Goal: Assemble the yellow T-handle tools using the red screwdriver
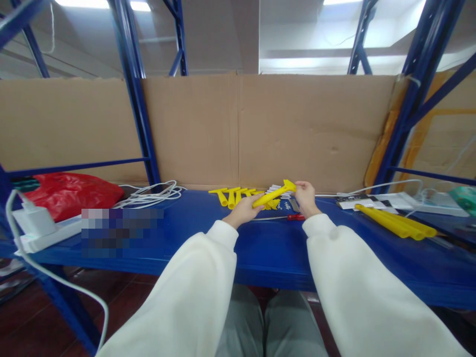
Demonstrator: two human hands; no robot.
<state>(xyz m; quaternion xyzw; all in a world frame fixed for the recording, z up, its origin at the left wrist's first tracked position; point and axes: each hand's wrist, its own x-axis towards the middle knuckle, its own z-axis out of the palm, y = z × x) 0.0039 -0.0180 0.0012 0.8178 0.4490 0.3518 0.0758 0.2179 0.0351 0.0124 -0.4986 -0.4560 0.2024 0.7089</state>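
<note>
A yellow plastic handle (pixel 273 196) with a flared head is held above the blue bench, tilted up to the right. My left hand (pixel 243 210) is wrapped round its lower end. At the flared head, the fingers of my right hand (pixel 305 198) are closed on the edge; anything small between them is hidden. Several yellow T-shaped pieces (pixel 231 198) lie in a row just behind my left hand. Short white rods (pixel 273 189) lie behind the handle. A screwdriver with a red grip (pixel 295 217) rests on the bench below my hands.
Several yellow tubes (pixel 397 223) lie on the right. A red plastic bag (pixel 74 193), coiled white cable (pixel 159 193) and a power strip with a white plug (pixel 35 220) are at left. Cardboard (pixel 297 129) walls off the back between blue rack posts (pixel 137 99).
</note>
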